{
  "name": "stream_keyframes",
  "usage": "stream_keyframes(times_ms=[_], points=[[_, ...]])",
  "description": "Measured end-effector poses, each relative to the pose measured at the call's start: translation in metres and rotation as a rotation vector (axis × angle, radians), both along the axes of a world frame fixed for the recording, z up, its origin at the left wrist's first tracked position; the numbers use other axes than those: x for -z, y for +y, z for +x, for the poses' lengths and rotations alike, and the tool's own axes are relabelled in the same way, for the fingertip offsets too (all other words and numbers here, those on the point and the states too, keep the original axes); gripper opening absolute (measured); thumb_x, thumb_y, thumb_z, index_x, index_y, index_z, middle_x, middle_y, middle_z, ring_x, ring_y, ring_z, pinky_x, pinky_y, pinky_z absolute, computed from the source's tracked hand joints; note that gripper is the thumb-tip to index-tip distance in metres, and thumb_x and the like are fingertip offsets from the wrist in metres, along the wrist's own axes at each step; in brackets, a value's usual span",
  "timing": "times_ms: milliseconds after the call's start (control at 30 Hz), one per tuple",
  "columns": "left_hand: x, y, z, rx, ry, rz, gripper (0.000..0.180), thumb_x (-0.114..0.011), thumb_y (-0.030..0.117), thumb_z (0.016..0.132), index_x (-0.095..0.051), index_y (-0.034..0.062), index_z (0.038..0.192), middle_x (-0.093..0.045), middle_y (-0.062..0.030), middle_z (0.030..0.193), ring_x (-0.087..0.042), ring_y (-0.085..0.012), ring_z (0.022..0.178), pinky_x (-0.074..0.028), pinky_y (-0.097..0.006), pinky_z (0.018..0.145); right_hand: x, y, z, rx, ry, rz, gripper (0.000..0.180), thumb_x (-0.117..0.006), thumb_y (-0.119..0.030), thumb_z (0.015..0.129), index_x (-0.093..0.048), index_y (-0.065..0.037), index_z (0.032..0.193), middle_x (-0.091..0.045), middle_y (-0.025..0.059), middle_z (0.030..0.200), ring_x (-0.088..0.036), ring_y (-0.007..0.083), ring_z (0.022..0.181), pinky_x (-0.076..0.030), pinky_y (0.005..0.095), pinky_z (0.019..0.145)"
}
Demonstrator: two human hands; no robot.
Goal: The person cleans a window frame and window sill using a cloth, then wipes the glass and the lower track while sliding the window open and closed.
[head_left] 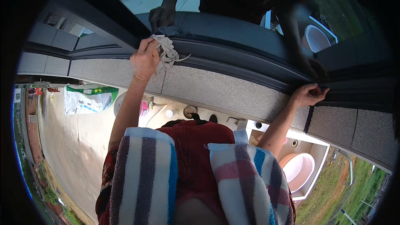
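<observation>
My left hand (pixel 145 59) is closed around a crumpled, light grey rag (pixel 167 53). The rag presses against the lower corner of a dark window frame (pixel 233 53), where a upright bar meets the bottom rail. Farther right along that rail, my right hand (pixel 309 96) rests with bent fingers gripping the frame's edge. Above the rail, the dark glass pane (pixel 241 27) reflects my arms and body. Below it runs a rough grey stone sill (pixel 225 82). A striped towel (pixel 141 175) hangs over my shoulders, its ends down both sides of my red top.
Beneath the sill at right stands a white sink (pixel 318 158) with a pink basin (pixel 298 171) in it. A curved metal faucet (pixel 349 168) rises beside it. At left, a green and white bag (pixel 89 100) lies on the concrete floor (pixel 75 146).
</observation>
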State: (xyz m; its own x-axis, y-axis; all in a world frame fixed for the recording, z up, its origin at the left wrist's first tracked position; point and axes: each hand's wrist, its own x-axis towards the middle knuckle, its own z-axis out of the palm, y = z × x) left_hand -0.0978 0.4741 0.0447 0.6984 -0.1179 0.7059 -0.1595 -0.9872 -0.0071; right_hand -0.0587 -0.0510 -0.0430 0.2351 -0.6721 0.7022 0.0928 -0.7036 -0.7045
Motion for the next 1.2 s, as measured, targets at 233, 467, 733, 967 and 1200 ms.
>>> stream_keyframes(times_ms=[233,467,733,967,1200], points=[[-0.001,-0.080,0.009,0.237,-0.030,-0.066,0.026,-0.066,0.001,0.069,-0.071,0.0088,0.093,-0.062,-0.0031,0.093,-0.066,-0.0230,0.067,-0.056,-0.031,0.060,-0.023,0.019,-0.014,-0.322,-0.062,0.276,0.067,-0.062,-0.010,0.093,-0.026,0.001,0.147,-0.058,0.0067,0.090,-0.054,0.0107,0.062,-0.052,0.0237,0.056],[-0.002,-0.171,0.020,0.486,0.039,-0.057,0.028,-0.066,-0.002,0.068,-0.071,0.0075,0.094,-0.061,-0.0040,0.090,-0.066,-0.0221,0.067,-0.055,-0.030,0.061,-0.029,0.029,-0.021,-0.387,-0.053,0.390,0.066,-0.058,-0.003,0.095,-0.025,-0.006,0.151,-0.057,0.0042,0.089,-0.058,0.0089,0.065,-0.052,0.0222,0.062],[-0.011,-0.295,0.031,0.637,0.074,0.151,0.021,-0.068,0.006,0.075,-0.067,0.0036,0.095,-0.056,-0.0075,0.090,-0.063,-0.0205,0.058,-0.053,-0.029,0.056,-0.028,0.030,-0.019,-0.382,-0.093,0.382,0.063,-0.053,0.001,0.094,-0.029,-0.006,0.151,-0.054,0.0028,0.086,-0.054,0.0080,0.067,-0.050,0.0211,0.061],[-0.019,-0.406,0.044,0.821,0.035,0.198,0.009,-0.064,0.007,0.074,-0.059,0.0009,0.077,-0.052,-0.0088,0.084,-0.067,-0.0175,0.067,-0.055,-0.026,0.054,-0.029,0.030,-0.019,-0.355,-0.118,0.408,0.052,-0.044,-0.006,0.093,-0.042,-0.006,0.145,-0.052,0.0004,0.084,-0.049,0.0090,0.070,-0.044,0.0226,0.067],[-0.016,-0.423,0.047,0.857,0.195,0.076,0.012,-0.063,0.010,0.081,-0.064,0.0037,0.091,-0.054,-0.0095,0.090,-0.066,-0.0214,0.060,-0.055,-0.031,0.052,-0.030,0.025,-0.015,-0.326,-0.204,0.492,0.044,-0.040,-0.007,0.096,-0.049,-0.005,0.139,-0.050,-0.0003,0.088,-0.045,0.0087,0.078,-0.039,0.0211,0.074]])
